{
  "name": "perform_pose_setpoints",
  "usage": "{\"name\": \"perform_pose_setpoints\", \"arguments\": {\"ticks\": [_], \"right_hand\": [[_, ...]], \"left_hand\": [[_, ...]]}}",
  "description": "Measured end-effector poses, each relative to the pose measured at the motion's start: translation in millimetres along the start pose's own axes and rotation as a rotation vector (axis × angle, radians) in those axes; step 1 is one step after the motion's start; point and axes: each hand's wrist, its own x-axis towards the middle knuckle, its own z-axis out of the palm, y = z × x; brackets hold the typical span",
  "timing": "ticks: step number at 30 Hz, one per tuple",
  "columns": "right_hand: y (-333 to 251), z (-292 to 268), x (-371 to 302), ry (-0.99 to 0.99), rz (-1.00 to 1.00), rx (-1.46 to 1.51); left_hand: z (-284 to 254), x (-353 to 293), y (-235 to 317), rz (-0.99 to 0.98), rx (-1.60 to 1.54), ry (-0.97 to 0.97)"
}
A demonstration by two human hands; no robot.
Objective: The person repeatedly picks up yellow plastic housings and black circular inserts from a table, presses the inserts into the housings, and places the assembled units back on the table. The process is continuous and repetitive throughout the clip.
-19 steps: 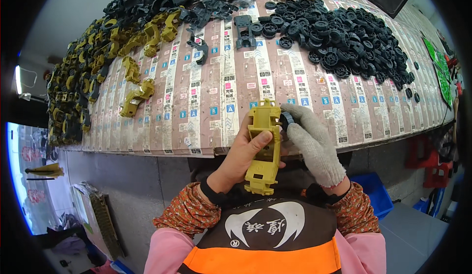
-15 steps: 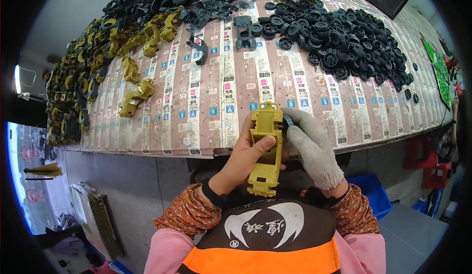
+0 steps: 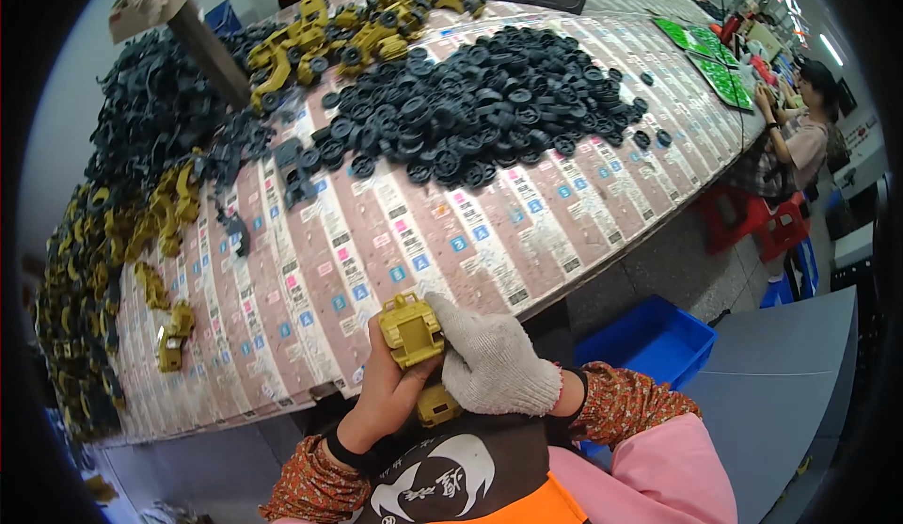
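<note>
My bare left hand (image 3: 388,398) is closed around a yellow plastic toy vehicle body (image 3: 415,333), held in front of my apron just off the table's near edge. My right hand (image 3: 497,362), in a pale knitted glove, is closed against the right side of that body. Its fingertips are hidden behind the glove and the toy, so any small part between them cannot be seen. A lower piece of the yellow body (image 3: 437,406) shows beneath my hands.
Black toy wheels (image 3: 489,101) lie heaped on the table (image 3: 414,232). Yellow and dark parts (image 3: 85,289) are piled along the left. A post (image 3: 209,58) rises at the back left. At right are a blue bin (image 3: 649,336), red stools (image 3: 752,218) and a seated person (image 3: 800,134).
The view has swung to the right. The toy vehicle has been tilted, its end now facing up, and my gloved hand has closed in over its right side. The dark wheel seen there is hidden now.
</note>
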Motion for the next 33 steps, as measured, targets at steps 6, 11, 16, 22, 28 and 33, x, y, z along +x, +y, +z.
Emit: {"name": "perform_pose_setpoints", "arguments": {"ticks": [6, 11, 16, 22, 28, 33], "right_hand": [[14.9, -35.6, -2.7, 0.023, 0.066, 0.022], [81.2, -95.9, 21.8, -0.016, 0.121, 0.102], [221.6, -246.2, 68.4, 0.503, 0.522, -0.761], [332.6, -345.2, 77.9, 0.296, 0.804, -0.935], [362.8, -317.8, 122.3, 0.171, 0.698, -0.738], [311.3, -255.2, 135.4, 0.150, 0.583, -0.693]], "left_hand": [[19.6, 29.1, 16.1, 0.051, 0.008, -0.125], [34.2, 51.9, 24.6, -0.153, -0.285, -0.269], [30.4, 57.9, 38.8, -0.225, -0.302, -0.177], [3.6, 45.9, 23.3, -0.350, -0.318, 0.006], [4.5, 44.9, -6.5, -0.373, -0.305, 0.131], [5.4, 46.8, -11.5, -0.356, -0.305, 0.153]]}}
